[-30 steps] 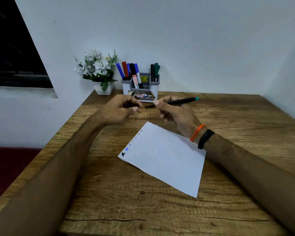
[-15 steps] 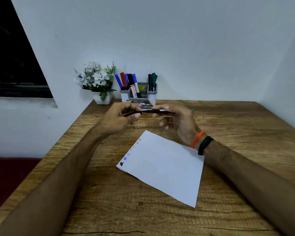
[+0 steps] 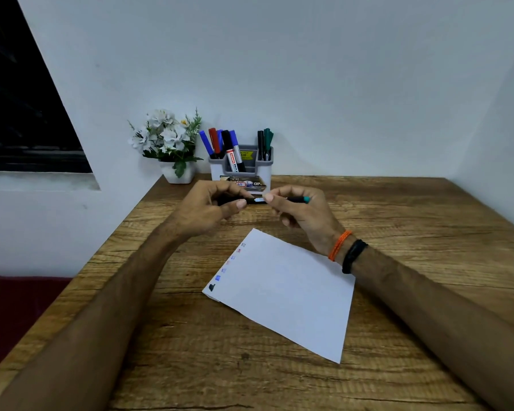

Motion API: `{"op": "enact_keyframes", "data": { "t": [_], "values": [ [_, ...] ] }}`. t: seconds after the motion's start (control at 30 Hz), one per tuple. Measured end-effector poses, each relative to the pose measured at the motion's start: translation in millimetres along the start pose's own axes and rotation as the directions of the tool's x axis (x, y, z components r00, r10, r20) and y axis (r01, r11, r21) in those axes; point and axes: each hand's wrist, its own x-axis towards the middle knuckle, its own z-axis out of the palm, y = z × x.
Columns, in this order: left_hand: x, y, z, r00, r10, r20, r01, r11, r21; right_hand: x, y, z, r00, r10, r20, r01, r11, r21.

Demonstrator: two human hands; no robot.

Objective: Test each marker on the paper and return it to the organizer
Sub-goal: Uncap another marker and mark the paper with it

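Both hands pinch 1 marker (image 3: pixel 257 200), left hand (image 3: pixel 208 210) and right hand (image 3: pixel 301 213); organizer (image 3: pixel 240 170) at the table's far edge holds several markers upright.

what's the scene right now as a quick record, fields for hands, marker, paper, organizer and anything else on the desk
left hand: grips one end of the marker
right hand: pinches the marker's barrel
marker: black, teal end, held level above the table
paper: flat on the table, small colour marks along its left edge
organizer: grey, at the wall, holds blue, red, black and green markers
other: white flower pot left of organizer
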Motion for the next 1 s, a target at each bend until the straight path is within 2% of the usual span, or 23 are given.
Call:
{"op": "enact_keyframes", "data": {
  "t": [0.1, 0.23, 0.4, 0.83, 1.0],
  "values": [
    [0, 2, 0, 0.999, -0.039, -0.037, 0.037, 0.998, -0.053, 3, 1, -5, 0.999, 0.049, 0.017, -0.05, 0.996, 0.067],
    [0, 3, 0, 0.994, -0.061, -0.091, 0.052, 0.994, -0.095, 4, 4, -7, 1.0, 0.003, 0.029, -0.004, 1.0, 0.004],
    [1, 2, 4, 0.996, -0.053, -0.067, 0.046, 0.994, -0.096, 4, 7, -3, 0.995, -0.087, 0.042, 0.091, 0.991, -0.102],
    [1, -3, 13, 0.994, -0.089, -0.068, 0.083, 0.993, -0.084, 2, 9, 0, 0.989, -0.086, 0.122, 0.095, 0.993, -0.065],
    [0, 0, 13, 0.996, -0.054, -0.071, 0.049, 0.997, -0.067, 1, 7, 1, 0.987, -0.092, 0.134, 0.101, 0.993, -0.067]
  ]
}}
